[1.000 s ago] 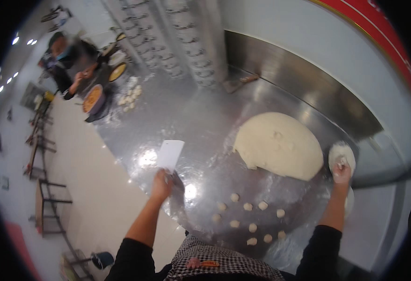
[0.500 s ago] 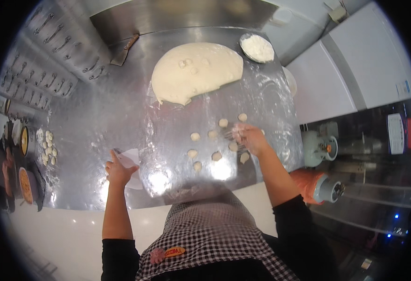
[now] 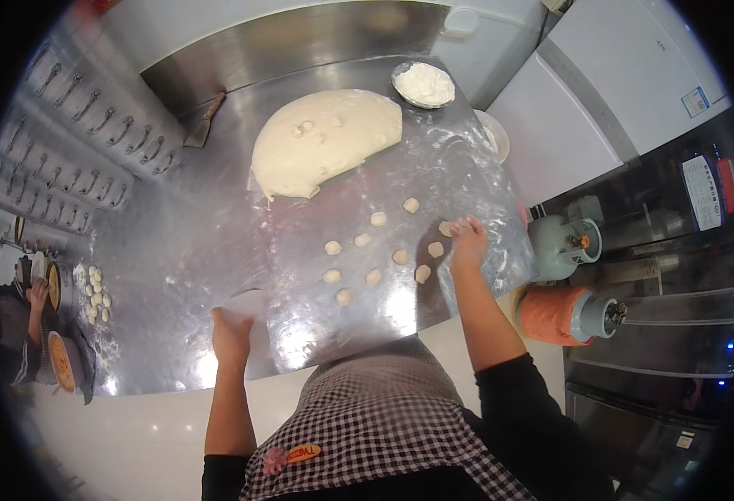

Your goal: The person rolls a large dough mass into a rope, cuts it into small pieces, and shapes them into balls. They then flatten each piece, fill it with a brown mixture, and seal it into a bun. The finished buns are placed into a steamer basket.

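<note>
My left hand (image 3: 231,337) grips a white flat dough scraper (image 3: 246,306) near the table's front edge. On the right, my right hand (image 3: 469,244) is low over the floured metal tabletop, its fingers reaching forward and partly bent. A small dough piece (image 3: 446,228) lies right beside its fingertips. Several more round dough pieces (image 3: 373,276) are scattered to the left of that hand. Behind them rests a large pale slab of dough (image 3: 327,138), its front edge cut unevenly, with a few small lumps on top.
A bowl of flour (image 3: 424,84) stands at the back right. A wooden-handled metal scraper (image 3: 205,122) lies at the back left. Small dough pieces (image 3: 94,294) line the left edge, near another person's hand (image 3: 38,294). Gas cylinders (image 3: 564,248) stand beyond the right edge.
My right hand has moved right, from above the dough pieces to their right side. My left hand still holds the scraper, now lower and flatter to the table. The whole view has shifted.
</note>
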Demonstrator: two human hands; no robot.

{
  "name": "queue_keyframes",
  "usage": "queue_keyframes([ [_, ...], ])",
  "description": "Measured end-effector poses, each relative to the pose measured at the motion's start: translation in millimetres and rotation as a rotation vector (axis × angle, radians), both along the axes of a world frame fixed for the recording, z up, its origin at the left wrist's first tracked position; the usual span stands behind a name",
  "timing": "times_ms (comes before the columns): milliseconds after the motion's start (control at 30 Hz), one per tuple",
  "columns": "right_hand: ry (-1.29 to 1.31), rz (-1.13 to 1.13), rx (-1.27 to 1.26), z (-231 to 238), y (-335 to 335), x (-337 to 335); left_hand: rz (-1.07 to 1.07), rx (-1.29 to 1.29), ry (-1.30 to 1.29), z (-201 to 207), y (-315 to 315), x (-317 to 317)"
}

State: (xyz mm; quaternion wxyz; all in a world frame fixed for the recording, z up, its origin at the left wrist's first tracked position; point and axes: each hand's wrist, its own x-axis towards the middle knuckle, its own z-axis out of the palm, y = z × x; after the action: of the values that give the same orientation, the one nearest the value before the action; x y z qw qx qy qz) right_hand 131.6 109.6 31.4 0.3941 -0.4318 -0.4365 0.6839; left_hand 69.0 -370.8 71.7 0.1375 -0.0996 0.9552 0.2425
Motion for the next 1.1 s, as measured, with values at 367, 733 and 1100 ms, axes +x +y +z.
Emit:
queue_keyframes([
  [367,-0.535,0.398,0.682,-12.5,124.2,-25.2,-0.035,-0.224,0.098,18.9,37.1,40.8],
  [733,-1.059,0.698,1.556,19.1,265.4,-325.6,0.246,-0.251,-0.012,4.1,67.4,38.2],
  [1100,-0.940,1.107,1.542,-125.0,369.4,-421.5,0.325,-0.205,-0.165,24.5,76.4,39.0],
])
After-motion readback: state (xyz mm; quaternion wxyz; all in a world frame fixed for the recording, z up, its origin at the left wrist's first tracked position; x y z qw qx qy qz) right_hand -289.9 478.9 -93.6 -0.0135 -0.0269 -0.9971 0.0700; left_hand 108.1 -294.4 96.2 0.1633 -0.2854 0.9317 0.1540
